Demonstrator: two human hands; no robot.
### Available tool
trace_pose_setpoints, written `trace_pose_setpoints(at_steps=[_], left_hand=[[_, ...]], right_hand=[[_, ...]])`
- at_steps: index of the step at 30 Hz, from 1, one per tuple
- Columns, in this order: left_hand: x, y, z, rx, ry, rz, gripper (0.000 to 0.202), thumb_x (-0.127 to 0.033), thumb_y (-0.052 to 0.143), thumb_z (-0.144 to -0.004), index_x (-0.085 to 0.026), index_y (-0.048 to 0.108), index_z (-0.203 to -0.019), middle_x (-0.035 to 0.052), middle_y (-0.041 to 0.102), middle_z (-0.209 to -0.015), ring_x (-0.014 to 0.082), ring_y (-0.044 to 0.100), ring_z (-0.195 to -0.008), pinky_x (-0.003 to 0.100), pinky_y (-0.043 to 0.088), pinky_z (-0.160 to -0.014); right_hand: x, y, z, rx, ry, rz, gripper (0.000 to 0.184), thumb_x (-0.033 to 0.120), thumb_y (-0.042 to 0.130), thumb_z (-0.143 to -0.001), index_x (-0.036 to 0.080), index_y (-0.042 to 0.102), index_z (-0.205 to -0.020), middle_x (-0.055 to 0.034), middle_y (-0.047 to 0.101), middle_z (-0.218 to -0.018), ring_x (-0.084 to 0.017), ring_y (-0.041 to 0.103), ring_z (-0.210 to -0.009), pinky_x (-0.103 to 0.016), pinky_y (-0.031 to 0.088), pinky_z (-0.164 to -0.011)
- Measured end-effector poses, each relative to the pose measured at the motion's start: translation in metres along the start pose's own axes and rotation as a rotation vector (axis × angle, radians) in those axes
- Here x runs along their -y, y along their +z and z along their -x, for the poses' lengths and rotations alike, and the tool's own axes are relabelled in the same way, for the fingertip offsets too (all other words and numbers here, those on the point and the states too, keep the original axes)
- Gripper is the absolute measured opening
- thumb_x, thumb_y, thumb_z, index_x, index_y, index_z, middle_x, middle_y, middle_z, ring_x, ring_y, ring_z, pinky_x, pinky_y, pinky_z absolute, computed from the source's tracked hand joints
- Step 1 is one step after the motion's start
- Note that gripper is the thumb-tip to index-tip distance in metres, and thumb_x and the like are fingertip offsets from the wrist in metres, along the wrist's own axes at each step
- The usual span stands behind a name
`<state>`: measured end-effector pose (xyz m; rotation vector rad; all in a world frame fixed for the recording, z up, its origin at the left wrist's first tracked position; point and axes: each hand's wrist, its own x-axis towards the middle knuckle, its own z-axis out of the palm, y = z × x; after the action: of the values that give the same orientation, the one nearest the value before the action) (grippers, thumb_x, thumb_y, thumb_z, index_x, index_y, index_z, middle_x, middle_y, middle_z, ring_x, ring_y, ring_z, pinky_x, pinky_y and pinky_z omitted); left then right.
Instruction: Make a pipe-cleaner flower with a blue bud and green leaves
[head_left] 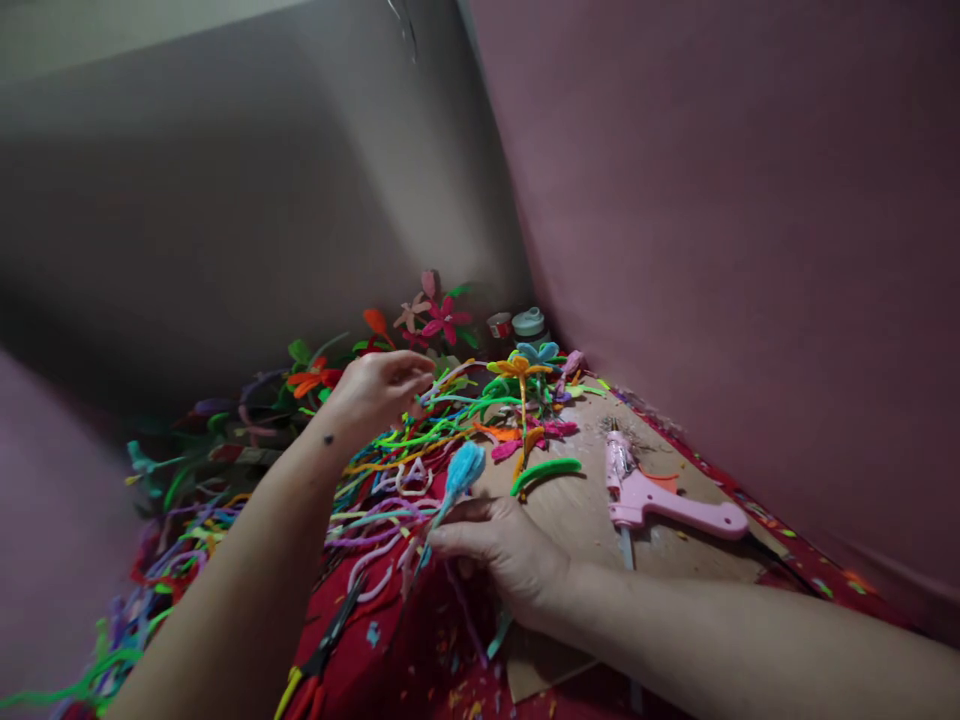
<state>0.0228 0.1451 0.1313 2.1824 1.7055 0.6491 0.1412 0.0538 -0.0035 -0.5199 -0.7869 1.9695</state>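
My left hand reaches into a heap of coloured pipe cleaners, its fingers pinched on a strand near the top of the pile. My right hand rests lower down with its fingers closed on the stem of a light blue pipe-cleaner bud, which sticks up between the two hands. A yellow-orange pipe-cleaner flower stands just beyond them, next to a bent green piece.
A pink glue gun lies on a cardboard sheet to the right. Finished pipe-cleaner flowers and small jars stand at the back corner. Pliers with red-yellow handles lie on the red cloth. Walls close in left and right.
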Motion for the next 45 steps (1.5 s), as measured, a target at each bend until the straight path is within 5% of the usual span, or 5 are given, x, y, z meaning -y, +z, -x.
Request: trace_pose_setpoints(at_steps=[9,16,23,32,45], left_hand=[[0.014,0.033,0.118,0.217,-0.136,0.454,0.025,-0.036,0.062,-0.074,-0.017,0.057,-0.088,-0.0003,0.06,-0.069,0.0128,0.055,-0.059,0.023,0.046,-0.053],[0.033,0.082,0.146,-0.336,0.179,-0.171,0.011,-0.024,0.051,-0.085,-0.017,0.057,-0.09,0.0039,0.064,-0.077,0.0155,0.06,-0.068,0.026,0.045,-0.063],[0.037,0.088,0.154,-0.4,0.313,-0.14,0.014,-0.014,0.046,-0.087,-0.016,0.059,-0.091,0.0026,0.064,-0.075,0.0119,0.059,-0.064,0.021,0.044,-0.062],[0.024,0.073,0.155,-0.101,-0.284,0.842,0.017,-0.032,0.061,-0.077,-0.016,0.057,-0.072,-0.0058,0.045,-0.053,0.0048,0.032,-0.041,0.017,0.024,-0.039],[0.034,0.077,0.151,0.179,-0.331,1.259,0.017,-0.031,0.058,-0.081,-0.016,0.053,-0.073,-0.0074,0.042,-0.053,0.0007,0.017,-0.034,0.014,0.017,-0.033]], right_hand=[[0.001,0.0,0.0,-0.018,-0.105,-0.075,0.014,0.025,0.073,-0.062,0.015,0.068,-0.07,0.0004,0.062,-0.065,-0.011,0.052,-0.061,-0.025,0.039,-0.063],[-0.003,-0.003,0.001,-0.032,-0.147,0.015,0.011,0.024,0.071,-0.064,0.015,0.068,-0.069,0.0004,0.063,-0.067,-0.012,0.053,-0.063,-0.026,0.039,-0.065],[-0.004,-0.002,0.003,0.004,-0.187,0.186,0.011,0.026,0.07,-0.067,0.016,0.069,-0.072,0.0007,0.064,-0.071,-0.011,0.05,-0.066,-0.026,0.038,-0.067],[-0.003,-0.002,0.005,0.078,-0.213,0.256,0.005,0.023,0.066,-0.071,0.018,0.068,-0.069,0.0032,0.058,-0.066,-0.01,0.045,-0.064,-0.025,0.034,-0.062],[-0.007,-0.002,0.003,0.029,-0.1,0.054,0.011,0.017,0.075,-0.061,0.02,0.07,-0.07,0.0031,0.065,-0.068,-0.01,0.054,-0.065,-0.024,0.037,-0.063]])
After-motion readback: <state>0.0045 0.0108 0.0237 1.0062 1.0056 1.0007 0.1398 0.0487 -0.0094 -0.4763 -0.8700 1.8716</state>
